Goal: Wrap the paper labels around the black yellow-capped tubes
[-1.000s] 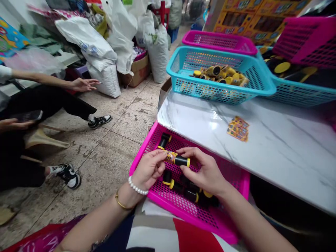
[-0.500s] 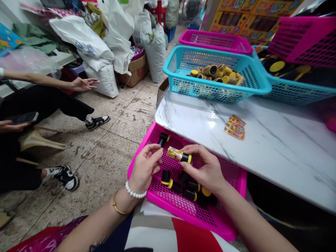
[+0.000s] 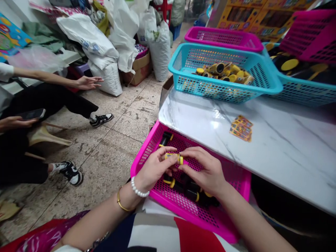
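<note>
From where I'm standing, the left hand (image 3: pixel 157 168) and right hand (image 3: pixel 204 171) are clamping together on a black-and-yellow tube (image 3: pixel 174 156), holding it just above a pink plastic mesh basket (image 3: pixel 199 224), which is sitting beside a marble-topped table (image 3: pixel 288 157) with more tubes (image 3: pixel 165 140) lying inside it.

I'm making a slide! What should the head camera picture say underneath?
Left hand and right hand hold a small yellow-capped tube over a pink basket beside a marble table.
</note>
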Demonstrator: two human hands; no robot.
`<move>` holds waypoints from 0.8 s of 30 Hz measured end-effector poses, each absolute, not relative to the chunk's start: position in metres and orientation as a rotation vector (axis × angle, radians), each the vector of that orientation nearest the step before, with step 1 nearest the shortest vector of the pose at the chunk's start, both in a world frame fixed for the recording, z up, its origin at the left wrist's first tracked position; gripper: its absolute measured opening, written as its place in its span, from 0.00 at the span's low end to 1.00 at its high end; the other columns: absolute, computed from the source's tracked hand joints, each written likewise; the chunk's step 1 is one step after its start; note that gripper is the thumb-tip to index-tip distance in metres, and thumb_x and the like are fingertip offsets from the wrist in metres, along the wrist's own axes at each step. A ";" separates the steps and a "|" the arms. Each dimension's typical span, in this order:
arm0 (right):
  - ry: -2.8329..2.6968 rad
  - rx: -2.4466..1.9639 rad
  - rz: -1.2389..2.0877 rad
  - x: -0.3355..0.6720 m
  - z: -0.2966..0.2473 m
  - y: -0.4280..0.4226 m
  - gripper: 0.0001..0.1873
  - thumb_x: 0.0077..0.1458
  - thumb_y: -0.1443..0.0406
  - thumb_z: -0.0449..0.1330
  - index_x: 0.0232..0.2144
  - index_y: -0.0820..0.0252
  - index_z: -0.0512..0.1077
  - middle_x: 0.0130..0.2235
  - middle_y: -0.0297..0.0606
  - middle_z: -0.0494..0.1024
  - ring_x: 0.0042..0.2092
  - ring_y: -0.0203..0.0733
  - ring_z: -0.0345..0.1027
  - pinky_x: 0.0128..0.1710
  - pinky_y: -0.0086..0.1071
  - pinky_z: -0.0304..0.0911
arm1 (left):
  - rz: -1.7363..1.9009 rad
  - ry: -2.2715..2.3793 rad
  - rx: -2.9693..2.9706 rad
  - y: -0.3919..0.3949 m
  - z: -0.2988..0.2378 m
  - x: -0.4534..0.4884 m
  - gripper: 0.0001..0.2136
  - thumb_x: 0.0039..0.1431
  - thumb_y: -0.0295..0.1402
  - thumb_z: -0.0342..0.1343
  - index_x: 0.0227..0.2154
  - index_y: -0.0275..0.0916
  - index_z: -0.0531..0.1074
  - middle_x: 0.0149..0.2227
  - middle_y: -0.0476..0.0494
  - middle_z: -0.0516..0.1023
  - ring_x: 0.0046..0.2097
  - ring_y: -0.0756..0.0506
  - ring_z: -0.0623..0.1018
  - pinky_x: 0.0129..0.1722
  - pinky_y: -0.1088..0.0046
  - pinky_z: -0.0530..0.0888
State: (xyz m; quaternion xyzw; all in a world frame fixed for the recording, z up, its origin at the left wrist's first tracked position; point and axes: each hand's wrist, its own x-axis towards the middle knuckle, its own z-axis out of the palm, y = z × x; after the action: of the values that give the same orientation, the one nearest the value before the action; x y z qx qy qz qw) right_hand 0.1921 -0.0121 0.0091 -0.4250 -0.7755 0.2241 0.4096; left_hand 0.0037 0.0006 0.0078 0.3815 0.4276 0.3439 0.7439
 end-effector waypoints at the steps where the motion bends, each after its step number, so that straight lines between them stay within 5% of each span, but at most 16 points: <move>1: -1.952 -1.049 0.547 0.192 0.008 -0.013 0.15 0.53 0.70 0.65 0.44 0.55 0.73 0.41 0.39 0.78 0.43 0.41 0.73 0.44 0.35 0.70 | 0.742 0.934 0.821 0.000 0.007 0.002 0.18 0.56 0.41 0.62 0.45 0.36 0.71 0.30 0.48 0.75 0.27 0.52 0.73 0.24 0.78 0.67; 7: -1.617 -1.183 0.876 0.179 -0.005 -0.015 0.10 0.49 0.65 0.69 0.37 0.55 0.78 0.34 0.37 0.79 0.36 0.40 0.75 0.38 0.35 0.73 | 0.965 1.020 1.156 -0.006 -0.002 0.002 0.11 0.57 0.35 0.61 0.40 0.36 0.75 0.39 0.42 0.78 0.41 0.47 0.76 0.42 0.71 0.72; 13: -1.308 -1.084 1.481 0.185 -0.006 -0.010 0.20 0.51 0.62 0.67 0.47 0.51 0.75 0.42 0.37 0.78 0.39 0.38 0.75 0.40 0.36 0.74 | 0.764 0.958 1.025 -0.007 0.000 0.006 0.17 0.59 0.44 0.57 0.44 0.38 0.66 0.23 0.52 0.72 0.22 0.52 0.71 0.21 0.79 0.67; 17: -1.270 -0.989 1.562 0.191 -0.007 -0.008 0.07 0.50 0.62 0.68 0.34 0.54 0.79 0.43 0.37 0.73 0.31 0.35 0.74 0.30 0.32 0.74 | 0.704 0.813 0.776 -0.005 0.003 0.006 0.22 0.58 0.48 0.57 0.46 0.37 0.62 0.22 0.50 0.74 0.18 0.53 0.70 0.17 0.81 0.66; 20: -1.156 -0.942 1.578 0.190 -0.010 -0.009 0.06 0.50 0.63 0.68 0.32 0.54 0.76 0.40 0.34 0.72 0.24 0.31 0.71 0.23 0.30 0.72 | 0.674 0.705 0.689 -0.003 0.005 0.005 0.20 0.55 0.46 0.61 0.40 0.36 0.65 0.23 0.49 0.75 0.17 0.54 0.71 0.16 0.83 0.65; 24: -1.296 -0.977 1.516 0.188 -0.008 -0.009 0.13 0.53 0.59 0.66 0.41 0.52 0.75 0.44 0.38 0.72 0.31 0.35 0.72 0.30 0.32 0.73 | 0.648 0.731 0.649 -0.001 0.007 0.006 0.18 0.54 0.46 0.62 0.30 0.36 0.65 0.20 0.51 0.74 0.14 0.55 0.67 0.11 0.85 0.61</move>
State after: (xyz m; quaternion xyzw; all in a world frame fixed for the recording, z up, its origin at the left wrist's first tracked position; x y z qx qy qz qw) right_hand 0.1883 -0.0088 -0.0076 -0.3943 -0.5228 0.6117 0.4440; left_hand 0.0063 -0.0010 0.0067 0.3061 0.3449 0.3055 0.8330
